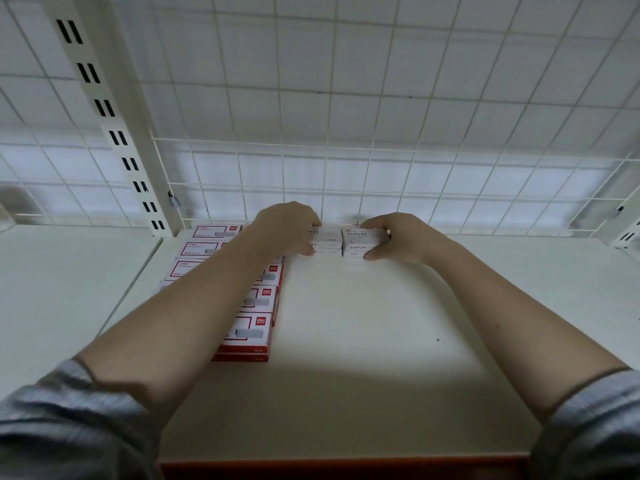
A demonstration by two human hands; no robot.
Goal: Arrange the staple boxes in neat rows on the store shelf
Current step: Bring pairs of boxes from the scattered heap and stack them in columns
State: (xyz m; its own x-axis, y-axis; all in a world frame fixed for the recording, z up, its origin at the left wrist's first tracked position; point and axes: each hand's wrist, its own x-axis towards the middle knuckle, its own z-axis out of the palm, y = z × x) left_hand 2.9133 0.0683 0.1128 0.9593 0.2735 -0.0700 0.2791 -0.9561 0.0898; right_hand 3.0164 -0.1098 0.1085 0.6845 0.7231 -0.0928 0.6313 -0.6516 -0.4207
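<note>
My white shelf has an orange front edge and a white wire grid standing along its back. On its left side lie red-and-white staple boxes in rows running from front to back, some stacked two high. At the back, against the grid, sit two short stacks of white staple boxes, side by side and touching.

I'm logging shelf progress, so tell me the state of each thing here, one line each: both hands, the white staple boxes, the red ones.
Left hand: grips the left white stack.
Right hand: grips the right white stack.
White staple boxes: two closed stacks side by side at the back of the shelf.
Red staple boxes: closed, stacked in rows front to back, partly hidden by the left arm.
</note>
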